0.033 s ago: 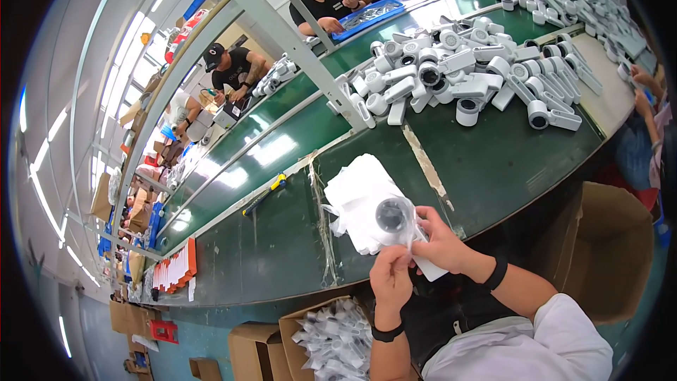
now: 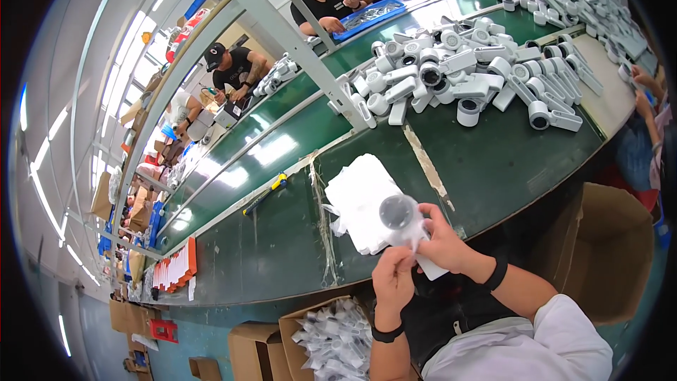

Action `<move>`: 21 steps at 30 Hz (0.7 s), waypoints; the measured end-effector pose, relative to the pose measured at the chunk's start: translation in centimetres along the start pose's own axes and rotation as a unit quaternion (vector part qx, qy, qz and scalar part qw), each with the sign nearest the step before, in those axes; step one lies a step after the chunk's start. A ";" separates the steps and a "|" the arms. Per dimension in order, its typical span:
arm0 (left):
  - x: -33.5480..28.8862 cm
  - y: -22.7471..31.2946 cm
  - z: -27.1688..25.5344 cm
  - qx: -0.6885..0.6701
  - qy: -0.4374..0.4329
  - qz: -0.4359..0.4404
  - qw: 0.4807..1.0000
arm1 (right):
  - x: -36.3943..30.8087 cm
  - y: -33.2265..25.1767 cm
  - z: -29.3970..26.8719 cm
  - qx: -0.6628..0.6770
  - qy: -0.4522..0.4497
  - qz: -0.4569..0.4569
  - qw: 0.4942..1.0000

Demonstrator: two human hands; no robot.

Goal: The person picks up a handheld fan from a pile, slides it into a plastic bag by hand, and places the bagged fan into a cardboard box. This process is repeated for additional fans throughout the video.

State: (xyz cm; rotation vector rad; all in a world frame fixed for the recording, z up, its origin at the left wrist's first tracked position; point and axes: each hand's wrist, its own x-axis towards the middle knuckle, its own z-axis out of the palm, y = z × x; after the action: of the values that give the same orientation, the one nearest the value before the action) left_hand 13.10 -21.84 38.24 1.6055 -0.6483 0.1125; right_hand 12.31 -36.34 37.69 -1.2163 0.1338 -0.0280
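From the wearer's head we look down through a wide fisheye lens, near the left hand and right hand, facing across the green table to workers farther off.

Dark green bench top. Clock centred on white sheet stack lying there. Pale grey device heap: 1 o'clock. Slim yellow-and-black tool: 9. Orange-and-white pieces: 8.

A dark green desk is extending above a blue-green floor, while a pale metal frame is rising over it and tube lights and bright windows are glowing at left.
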 end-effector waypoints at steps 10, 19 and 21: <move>-2.2 -2.3 -1.1 -0.206 0.094 -0.123 0.966 | -0.6 -0.3 0.7 0.021 -0.005 -0.130 0.991; -4.2 -1.9 -0.5 -0.425 0.043 -0.300 0.853 | -1.9 -1.1 4.4 -0.397 0.079 -0.415 0.815; -4.6 -2.4 -1.8 -0.471 0.029 -0.269 0.839 | -1.2 -1.5 3.8 -0.397 0.092 -0.438 0.801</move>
State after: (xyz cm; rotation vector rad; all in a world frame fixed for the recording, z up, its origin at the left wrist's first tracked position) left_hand 10.92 -18.62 34.39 0.7518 -0.1121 -0.5103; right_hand 11.61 -33.20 40.46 -2.0295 -0.3001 -0.9956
